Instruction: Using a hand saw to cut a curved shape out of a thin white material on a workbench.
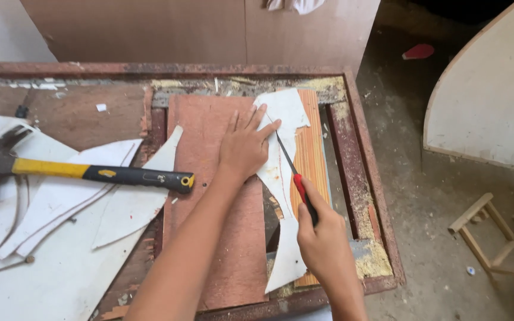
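My left hand (pixel 244 145) lies flat, fingers spread, pressing down a curved white laminate piece (pixel 281 172) on a reddish board (pixel 209 178). My right hand (pixel 322 238) grips a knife with a red and black handle (pixel 300 190). Its thin blade runs up across the white piece toward my left fingertips. An orange striped strip (pixel 312 148) lies under the white piece on the right.
A claw hammer with yellow and black handle (pixel 78 171) rests on white laminate offcuts (pixel 60 238) at the left. Sawdust lines the worn wooden table's right rim (pixel 367 178). On the dirt floor to the right are a curved panel (pixel 489 101) and a small wooden frame (pixel 483 232).
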